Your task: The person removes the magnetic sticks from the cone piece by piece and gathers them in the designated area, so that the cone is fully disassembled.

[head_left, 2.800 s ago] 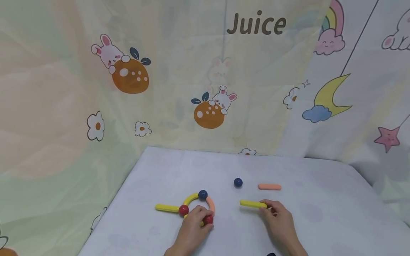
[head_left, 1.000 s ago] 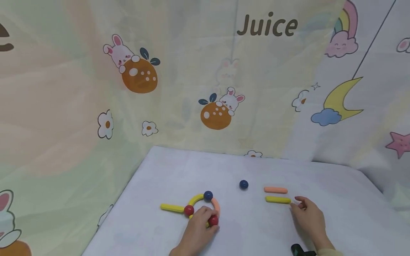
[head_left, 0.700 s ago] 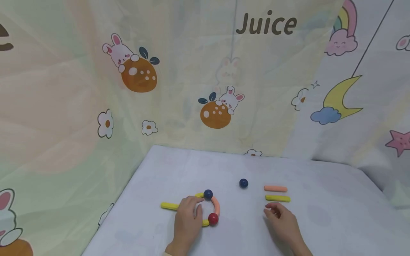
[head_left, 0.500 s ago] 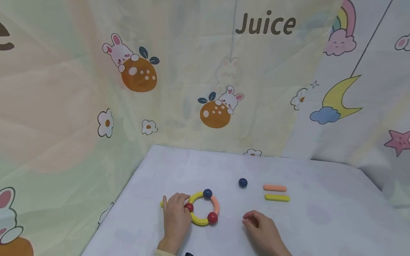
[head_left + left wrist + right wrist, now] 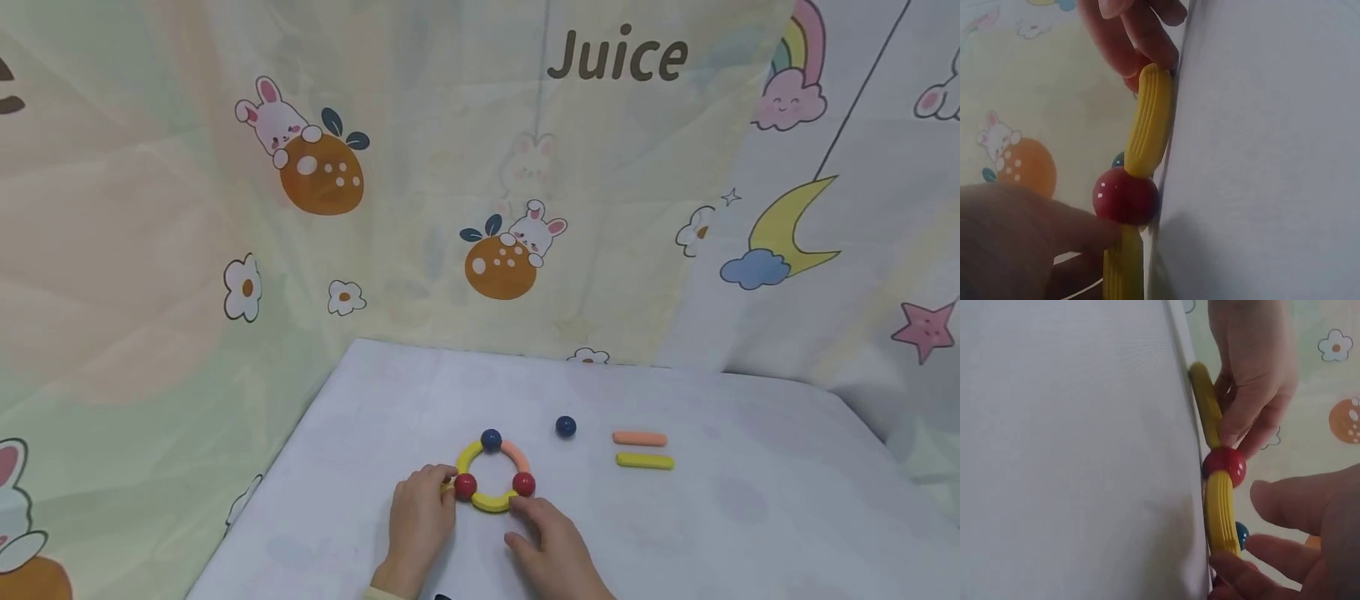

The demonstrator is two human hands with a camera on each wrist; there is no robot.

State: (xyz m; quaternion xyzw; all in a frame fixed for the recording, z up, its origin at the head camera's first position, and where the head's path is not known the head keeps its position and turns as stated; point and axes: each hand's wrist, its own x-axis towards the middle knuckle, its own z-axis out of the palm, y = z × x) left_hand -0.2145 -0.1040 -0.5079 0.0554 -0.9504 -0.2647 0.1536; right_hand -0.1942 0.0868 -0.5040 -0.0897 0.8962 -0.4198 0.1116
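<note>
A ring of curved sticks and balls lies on the white table: yellow curved stick (image 5: pixel 491 504) in front, pink curved stick (image 5: pixel 516 455) at right, a blue ball (image 5: pixel 491 440) at the back. Red balls sit at its left (image 5: pixel 465 486) and right (image 5: pixel 524 483). From the left red ball a straight yellow stick (image 5: pixel 1205 403) juts out; my left hand (image 5: pixel 420 515) pinches it beside that ball and hides most of it in the head view. Loosely spread, my right hand (image 5: pixel 557 546) has its fingertips at the front yellow curve, by the right red ball.
Behind the ring to the right lies a loose blue ball (image 5: pixel 566 427). Farther right, a straight pink stick (image 5: pixel 640 438) and a straight yellow stick (image 5: pixel 645 461) lie side by side. A printed cloth (image 5: pixel 420 167) hangs behind the table (image 5: pixel 750 467).
My right hand set a yellow stick beside the pink one, then came left to the ring. My left hand moved from the right red ball to the left stick. The ring shifted right and away, turning slightly.
</note>
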